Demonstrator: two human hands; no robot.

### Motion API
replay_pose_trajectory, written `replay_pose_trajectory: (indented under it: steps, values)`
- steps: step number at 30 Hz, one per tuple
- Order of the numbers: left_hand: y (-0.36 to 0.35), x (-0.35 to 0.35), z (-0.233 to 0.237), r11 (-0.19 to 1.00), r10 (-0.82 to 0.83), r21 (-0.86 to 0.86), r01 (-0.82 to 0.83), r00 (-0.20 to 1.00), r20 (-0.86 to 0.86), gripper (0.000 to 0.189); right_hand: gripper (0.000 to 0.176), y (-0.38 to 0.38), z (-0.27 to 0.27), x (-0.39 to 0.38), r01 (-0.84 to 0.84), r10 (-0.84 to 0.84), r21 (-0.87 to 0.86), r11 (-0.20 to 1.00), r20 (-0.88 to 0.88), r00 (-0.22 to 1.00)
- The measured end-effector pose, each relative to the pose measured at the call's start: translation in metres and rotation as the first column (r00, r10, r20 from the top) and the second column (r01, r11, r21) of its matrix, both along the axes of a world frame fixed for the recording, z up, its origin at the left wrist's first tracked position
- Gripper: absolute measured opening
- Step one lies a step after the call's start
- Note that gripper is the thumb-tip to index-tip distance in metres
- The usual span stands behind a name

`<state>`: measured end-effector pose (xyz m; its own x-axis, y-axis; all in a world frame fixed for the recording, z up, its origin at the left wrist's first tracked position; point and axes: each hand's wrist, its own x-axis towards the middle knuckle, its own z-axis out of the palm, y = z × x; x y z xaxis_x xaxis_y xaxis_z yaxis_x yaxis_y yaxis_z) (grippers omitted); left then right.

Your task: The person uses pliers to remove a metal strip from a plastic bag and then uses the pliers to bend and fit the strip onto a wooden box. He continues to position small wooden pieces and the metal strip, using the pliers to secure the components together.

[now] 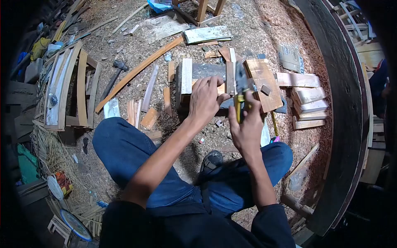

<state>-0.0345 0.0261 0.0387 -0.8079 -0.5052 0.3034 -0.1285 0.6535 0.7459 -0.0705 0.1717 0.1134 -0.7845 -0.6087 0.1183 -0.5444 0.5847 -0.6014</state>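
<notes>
My left hand [204, 99] rests on a wooden piece [187, 76] over a dark block [209, 71], its fingers bent and pressed together at the wood. What its fingertips grip is partly hidden. My right hand [248, 122] is closed around the yellow handle of a tool [240, 87], whose grey metal head points away from me and is blurred. Just right of the tool lies a wide wooden board [264, 84] with a small dark block [266, 90] on it. Narrow wood strips [230, 72] stand between the dark block and the tool.
A hammer [113, 76] and a long curved strip [144, 70] lie at left, near a curved wooden frame [66, 87]. Stacked wood pieces [310, 101] are at right, before a dark curved wall [347, 124]. Shavings cover the ground.
</notes>
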Motion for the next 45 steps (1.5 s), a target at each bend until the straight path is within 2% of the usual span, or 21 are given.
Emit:
replay_pose_trajectory:
  steps: [1,3,5,7,9,11,14,16,19,20,23,27,29,31,33,34,37,38,39,43,45]
  values:
    - [0.0,-0.001,0.002,0.999,0.01,0.037,-0.011,1.0,0.022,0.036,0.052,0.003,-0.005,-0.005,-0.013,0.018,0.186,0.983,-0.027,0.999]
    - [-0.001,-0.001,0.005,0.999,0.007,0.039,-0.009,0.999,0.037,0.037,0.052,0.006,-0.01,-0.013,-0.009,-0.002,0.207,0.978,0.055,0.999]
    - [0.0,0.0,0.001,1.0,0.019,0.001,-0.02,0.998,0.067,0.041,0.052,0.006,-0.002,-0.012,-0.018,0.022,0.084,0.996,-0.041,0.999]
    - [0.0,-0.001,0.006,0.998,0.011,0.059,-0.018,0.992,0.128,0.044,0.052,0.002,0.01,-0.003,0.037,-0.036,-0.078,0.996,0.018,0.999]
    - [0.0,0.0,0.002,1.0,0.008,-0.021,-0.007,1.0,0.016,0.047,0.052,0.004,-0.006,0.001,0.057,-0.053,-0.155,0.986,0.033,0.998]
    - [0.002,0.001,0.002,1.0,0.01,-0.007,-0.01,0.999,0.032,0.048,0.053,0.002,-0.006,-0.011,0.009,-0.031,0.275,0.962,0.075,0.997]
    - [-0.001,-0.002,0.004,1.0,0.015,0.011,-0.016,0.999,0.051,0.049,0.049,0.004,0.011,-0.014,-0.019,0.015,0.102,0.995,0.036,0.999]
    - [-0.001,0.0,0.005,1.0,0.006,0.023,-0.008,0.995,0.099,0.052,0.048,0.0,0.022,-0.005,0.051,-0.05,-0.018,0.999,0.029,0.998]
    - [-0.001,-0.001,0.004,1.0,-0.002,0.014,0.0,0.994,0.105,0.053,0.049,0.002,-0.004,-0.006,0.043,-0.045,0.028,0.999,0.05,0.998]
    - [0.0,0.0,0.002,0.999,0.015,-0.03,-0.013,0.997,0.074,0.053,0.049,0.006,-0.005,-0.011,-0.025,0.015,0.258,0.966,0.04,0.999]
    - [-0.001,-0.001,-0.003,1.0,0.003,-0.027,-0.002,0.999,0.043,0.051,0.05,0.005,0.01,-0.013,-0.033,0.027,0.142,0.989,0.044,0.999]
    - [0.001,-0.001,0.002,1.0,0.016,0.008,-0.017,0.997,0.078,0.049,0.054,0.0,0.004,-0.006,0.053,-0.041,-0.249,0.967,0.054,0.998]
    - [0.002,0.0,0.005,1.0,0.006,0.028,-0.008,0.996,0.092,0.051,0.054,0.003,0.004,-0.009,0.011,-0.019,0.191,0.982,0.036,0.999]
    - [0.0,-0.001,0.001,0.999,0.016,-0.033,-0.015,0.999,0.033,0.054,0.053,0.0,0.01,-0.015,0.002,-0.036,0.283,0.959,0.117,0.993]
    - [0.001,0.0,0.001,1.0,0.004,0.0,-0.004,0.998,0.062,0.055,0.054,0.003,0.027,-0.015,-0.011,-0.003,0.193,0.981,0.075,0.997]
    - [0.002,-0.001,0.005,1.0,0.015,-0.019,-0.014,0.998,0.058,0.05,0.054,0.002,0.026,-0.013,0.007,-0.007,0.001,1.0,0.003,1.0]
    - [0.0,-0.001,0.003,0.999,0.001,-0.042,0.0,0.999,0.037,0.045,0.053,0.001,0.0,-0.004,0.101,-0.064,-0.331,0.938,0.122,0.99]
    - [0.0,0.0,0.003,0.999,0.009,-0.045,-0.007,0.999,0.034,0.045,0.053,0.005,-0.005,-0.007,0.033,-0.03,-0.032,0.999,0.088,0.996]
    - [0.001,-0.001,0.003,0.999,0.018,-0.049,-0.016,0.999,0.028,0.046,0.052,0.007,-0.006,-0.012,-0.03,0.012,0.272,0.962,0.066,0.998]
    - [0.0,-0.003,0.004,1.0,0.01,-0.017,-0.009,0.999,0.053,0.044,0.053,0.003,0.024,-0.014,-0.005,-0.002,0.125,0.992,0.058,0.998]
    - [0.001,0.0,0.008,1.0,-0.001,-0.004,0.001,0.996,0.084,0.043,0.052,0.0,0.026,-0.007,0.057,-0.054,-0.115,0.992,0.032,0.998]
